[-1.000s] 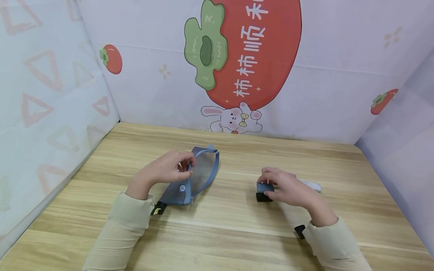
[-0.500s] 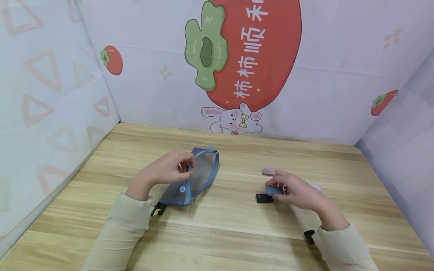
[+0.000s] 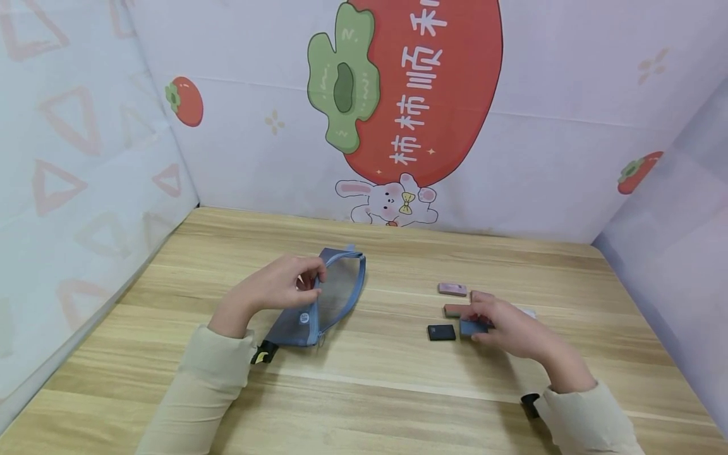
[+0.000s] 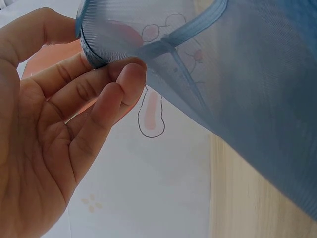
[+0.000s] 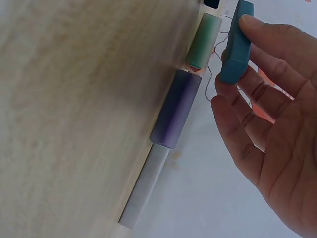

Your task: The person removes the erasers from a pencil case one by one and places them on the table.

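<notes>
While the left hand point(image 3: 273, 287) is pinching the mesh pouch point(image 3: 324, 297) rim, the right hand point(image 3: 506, 325) is gripping a blue eraser point(image 3: 473, 327), seemingly edgewise; it could be slipping loose onto the worktop point(image 3: 387, 392).

A light wooden desk point(image 3: 398, 392) fills the lower frame; near its centre-right lie a pink eraser point(image 3: 452, 289), a black eraser point(image 3: 441, 332) below it, and a reddish-green eraser point(image 3: 453, 310) between them; the backdrop point(image 3: 569, 95) behind shows a red persimmon point(image 3: 449, 82) and a white rabbit point(image 3: 388, 201).

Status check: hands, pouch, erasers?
Left hand pinches mesh pouch rim. Right hand pinches blue eraser. Black eraser beside it, nothing blocking.
</notes>
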A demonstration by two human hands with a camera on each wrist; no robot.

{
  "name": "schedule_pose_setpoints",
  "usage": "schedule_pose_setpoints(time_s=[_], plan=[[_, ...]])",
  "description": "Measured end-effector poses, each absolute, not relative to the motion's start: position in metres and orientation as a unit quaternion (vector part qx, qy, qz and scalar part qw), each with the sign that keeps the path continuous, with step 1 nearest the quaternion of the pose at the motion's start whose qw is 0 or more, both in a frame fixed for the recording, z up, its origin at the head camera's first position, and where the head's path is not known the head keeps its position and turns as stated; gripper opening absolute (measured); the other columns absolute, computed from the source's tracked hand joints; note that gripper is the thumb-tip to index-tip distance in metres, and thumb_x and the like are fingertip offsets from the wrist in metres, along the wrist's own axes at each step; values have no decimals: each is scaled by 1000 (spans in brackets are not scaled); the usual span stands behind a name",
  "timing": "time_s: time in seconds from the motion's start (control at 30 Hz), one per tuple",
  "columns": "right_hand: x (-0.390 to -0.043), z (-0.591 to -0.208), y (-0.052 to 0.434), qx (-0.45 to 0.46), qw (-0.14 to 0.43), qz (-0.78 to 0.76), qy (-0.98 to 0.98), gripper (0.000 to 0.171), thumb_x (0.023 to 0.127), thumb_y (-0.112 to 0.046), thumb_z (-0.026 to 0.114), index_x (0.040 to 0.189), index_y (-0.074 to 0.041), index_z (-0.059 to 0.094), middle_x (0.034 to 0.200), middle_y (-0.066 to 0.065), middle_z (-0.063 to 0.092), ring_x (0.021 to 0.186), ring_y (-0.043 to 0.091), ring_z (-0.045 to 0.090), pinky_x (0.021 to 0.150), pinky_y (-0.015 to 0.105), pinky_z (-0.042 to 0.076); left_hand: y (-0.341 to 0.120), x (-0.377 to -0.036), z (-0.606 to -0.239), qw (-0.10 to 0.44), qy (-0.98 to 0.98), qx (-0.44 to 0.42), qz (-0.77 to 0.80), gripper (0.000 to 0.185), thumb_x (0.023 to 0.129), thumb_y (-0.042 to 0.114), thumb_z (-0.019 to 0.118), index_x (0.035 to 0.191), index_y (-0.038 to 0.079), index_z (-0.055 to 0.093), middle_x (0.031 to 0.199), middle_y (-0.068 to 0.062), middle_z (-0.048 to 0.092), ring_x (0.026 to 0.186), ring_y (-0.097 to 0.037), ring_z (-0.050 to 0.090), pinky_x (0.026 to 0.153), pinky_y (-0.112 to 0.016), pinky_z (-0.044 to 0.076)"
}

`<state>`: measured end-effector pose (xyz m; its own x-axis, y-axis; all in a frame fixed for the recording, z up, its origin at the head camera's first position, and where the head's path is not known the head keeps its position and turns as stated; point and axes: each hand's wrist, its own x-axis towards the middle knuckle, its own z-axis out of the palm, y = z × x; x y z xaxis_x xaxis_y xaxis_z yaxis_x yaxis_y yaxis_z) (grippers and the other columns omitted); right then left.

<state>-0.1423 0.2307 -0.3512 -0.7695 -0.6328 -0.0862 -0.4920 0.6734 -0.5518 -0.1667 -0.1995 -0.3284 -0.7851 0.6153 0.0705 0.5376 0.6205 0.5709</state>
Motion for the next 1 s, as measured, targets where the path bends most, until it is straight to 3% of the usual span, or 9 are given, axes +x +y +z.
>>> schedule_pose_setpoints(time_s=[0.23,0.37,0.5,0.6,0.73,0.83,0.87,1.0], plan=[[-143,-354,233,-323,132,-210,913,26,84,-3,73,105,-16,72,142,2,59,98,11,46,81,23,46,-199,-166,-327,67,898,320,293,15,86,16,64,100,9,63,80,7,62,71,-7,58,72,-28,52],[-144,-355,234,-321,147,-207,912,23,85,-4,72,104,-15,70,144,7,57,111,18,56,84,26,49,-198,-167,-327,66,899,320,291,16,86,16,64,101,8,63,80,6,62,71,-7,58,71,-28,52],[-144,-357,235,-327,150,-211,909,22,84,-2,73,102,-15,69,144,9,57,118,25,54,86,28,47,-198,-166,-327,66,899,321,290,15,86,16,63,100,9,63,79,6,62,70,-7,58,70,-27,52],[-144,-357,234,-325,150,-205,911,22,83,-4,74,102,-14,70,133,8,65,109,21,55,84,30,47,-198,-166,-327,66,899,322,290,15,86,16,63,100,10,63,79,6,62,70,-7,58,69,-26,52],[-142,-357,233,-326,148,-184,916,24,82,-8,77,105,-13,69,131,12,65,97,13,58,81,30,50,-198,-166,-328,65,898,324,291,15,86,15,63,100,9,63,79,6,62,69,-7,58,68,-25,52],[-141,-358,234,-333,146,-177,915,25,82,-8,77,105,-14,68,143,15,56,100,12,59,82,30,51,-197,-167,-330,68,897,325,292,16,86,14,63,100,8,64,79,5,62,69,-7,57,67,-25,51],[-142,-358,233,-336,147,-178,913,24,82,-7,77,104,-14,68,140,14,59,98,12,58,81,28,50,-197,-167,-330,69,897,325,292,16,86,14,63,101,7,64,79,5,62,69,-7,57,67,-25,51],[-143,-359,231,-342,154,-177,910,22,82,-4,76,100,-15,68,144,13,56,112,26,63,82,30,51,-195,-166,-331,75,895,327,295,16,86,13,63,100,6,63,78,5,62,69,-6,58,67,-24,52]])
